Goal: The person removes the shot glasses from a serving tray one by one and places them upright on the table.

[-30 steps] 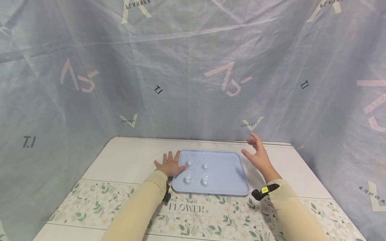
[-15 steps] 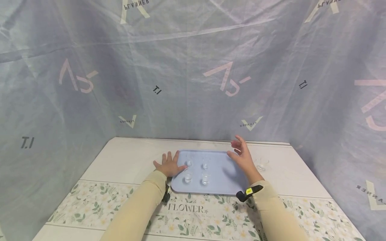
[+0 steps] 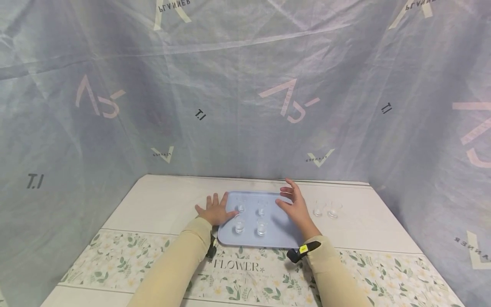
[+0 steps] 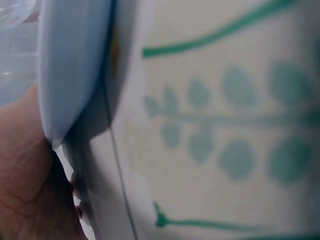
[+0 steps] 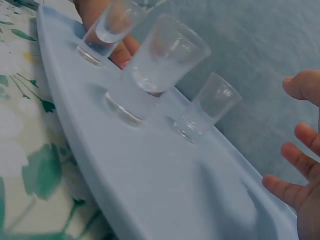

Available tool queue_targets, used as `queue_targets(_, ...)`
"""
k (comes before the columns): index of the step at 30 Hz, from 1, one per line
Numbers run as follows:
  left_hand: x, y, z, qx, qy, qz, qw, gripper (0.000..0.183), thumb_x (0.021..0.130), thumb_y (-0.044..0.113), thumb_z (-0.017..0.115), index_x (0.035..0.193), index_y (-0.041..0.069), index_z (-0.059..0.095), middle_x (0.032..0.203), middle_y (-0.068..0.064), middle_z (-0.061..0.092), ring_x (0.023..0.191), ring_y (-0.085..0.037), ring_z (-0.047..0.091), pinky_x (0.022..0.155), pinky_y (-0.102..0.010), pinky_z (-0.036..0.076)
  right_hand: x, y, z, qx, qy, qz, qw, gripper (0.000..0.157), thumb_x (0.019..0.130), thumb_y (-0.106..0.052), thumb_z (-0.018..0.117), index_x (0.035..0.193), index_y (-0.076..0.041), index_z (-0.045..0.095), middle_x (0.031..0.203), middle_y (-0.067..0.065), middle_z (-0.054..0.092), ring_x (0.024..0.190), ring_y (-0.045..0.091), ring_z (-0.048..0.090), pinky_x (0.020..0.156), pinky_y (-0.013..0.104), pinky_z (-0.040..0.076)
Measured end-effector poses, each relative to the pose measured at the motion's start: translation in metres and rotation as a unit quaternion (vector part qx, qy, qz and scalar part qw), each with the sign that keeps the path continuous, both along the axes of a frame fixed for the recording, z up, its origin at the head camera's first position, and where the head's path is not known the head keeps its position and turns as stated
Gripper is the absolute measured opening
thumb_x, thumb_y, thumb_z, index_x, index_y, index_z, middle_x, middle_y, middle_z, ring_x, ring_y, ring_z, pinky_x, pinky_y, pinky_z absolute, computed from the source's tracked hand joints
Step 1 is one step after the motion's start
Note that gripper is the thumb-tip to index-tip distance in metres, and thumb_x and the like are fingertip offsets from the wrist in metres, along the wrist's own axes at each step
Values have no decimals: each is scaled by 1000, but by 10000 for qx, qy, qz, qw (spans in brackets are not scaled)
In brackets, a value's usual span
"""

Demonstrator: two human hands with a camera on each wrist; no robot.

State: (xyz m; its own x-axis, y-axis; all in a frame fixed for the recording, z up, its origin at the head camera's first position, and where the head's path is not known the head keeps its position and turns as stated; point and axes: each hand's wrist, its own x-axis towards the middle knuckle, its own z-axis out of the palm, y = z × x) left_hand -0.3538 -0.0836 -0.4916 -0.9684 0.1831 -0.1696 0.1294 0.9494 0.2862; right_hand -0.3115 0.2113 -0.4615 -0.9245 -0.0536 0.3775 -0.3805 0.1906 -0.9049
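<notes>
Several small clear shot glasses stand upright on the left half of a pale blue tray (image 3: 278, 226). One is the near glass (image 3: 261, 228), and a bigger-looking shot glass (image 5: 160, 60) fills the middle of the right wrist view. My left hand (image 3: 216, 212) rests at the tray's left edge, fingers spread, its thumb reaching over the rim toward the glasses. In the left wrist view, part of that hand (image 4: 25, 165) shows beside the tray's rim (image 4: 75, 65). Over the tray's right half is my right hand (image 3: 295, 209), holding nothing, with fingers apart and slightly bent.
Two more shot glasses, a left one (image 3: 317, 210) and a right one (image 3: 332, 211), stand on the table to the right of the tray. A floral printed band (image 3: 238, 281) crosses the table in front. Grey sheeting (image 3: 238, 128) encloses the back and sides.
My right hand has moved left, from beyond the tray's right edge to above its right half, uncovering the two glasses on the table. The left hand stays in place.
</notes>
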Motion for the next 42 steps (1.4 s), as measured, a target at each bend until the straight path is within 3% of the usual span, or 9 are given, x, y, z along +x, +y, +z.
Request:
queue_targets(6, -2, -1, -1, 18, -30, 31, 10000, 93, 95, 70, 45, 165, 20, 10, 167, -23, 7, 153, -46, 1, 108, -81, 0, 1, -11, -3, 4, -55, 190, 9998, 83, 86, 9, 73, 154, 5, 27, 132, 38, 50, 125, 57, 50, 98, 57, 51)
queue_targets(12, -10, 0, -15, 144, -117, 53, 9998, 96, 93, 74, 45, 165, 24, 3, 168, -22, -1, 153, -44, -7, 106, -81, -9, 2, -18, -11, -68, -245, 397, 9989, 84, 84, 13, 71, 155, 4, 27, 134, 43, 45, 126, 59, 47, 102, 60, 47)
queue_targets(15, -11, 0, -18, 152, -1, 57, 9999, 99, 91, 78, 44, 165, 23, 7, 168, -24, 2, 153, -46, -4, 104, -83, -7, 4, -22, -14, 31, -224, 416, 9989, 85, 84, 12, 73, 155, 3, 28, 135, 42, 46, 125, 57, 48, 103, 61, 46)
queue_targets(18, -8, 0, -13, 109, 25, 75, 9999, 99, 90, 78, 45, 164, 22, 11, 167, -24, 7, 153, -47, 0, 104, -84, -4, 3, -25, -16, 139, -206, 446, 9987, 86, 84, 10, 74, 155, 1, 28, 135, 41, 46, 126, 56, 49, 103, 62, 45)
queue_targets(26, 0, 2, -1, 99, 8, 49, 9999, 96, 92, 72, 50, 164, 20, 14, 167, -25, 11, 153, -48, 4, 106, -83, 0, -21, -30, -47, 170, -22, 327, 9993, 87, 83, 12, 75, 155, -8, 30, 135, 35, 51, 124, 52, 52, 100, 62, 47)
queue_targets(31, -1, 1, -3, 77, -1, 50, 10000, 97, 93, 72, 50, 164, 19, 12, 167, -25, 9, 153, -47, 2, 106, -83, -2, -21, -33, -49, 312, 114, 244, 9991, 84, 83, 9, 76, 153, -9, 34, 129, 29, 58, 118, 46, 59, 97, 57, 51)
queue_targets(38, -13, 0, -20, 48, -112, 89, 9999, 98, 92, 77, 43, 165, 24, 4, 168, -23, 0, 153, -45, -6, 105, -82, -7, -21, -35, -51, 495, -10, 254, 9985, 79, 86, 8, 74, 153, -11, 36, 122, 24, 63, 112, 41, 62, 99, 54, 51)
queue_targets(42, -13, 1, -18, 30, -150, 106, 9998, 99, 92, 77, 44, 165, 23, 4, 168, -22, 0, 153, -45, -6, 106, -82, -7, -19, -36, -46, 546, -34, 317, 9980, 78, 88, 10, 71, 154, -7, 34, 122, 29, 62, 112, 45, 62, 100, 57, 49)
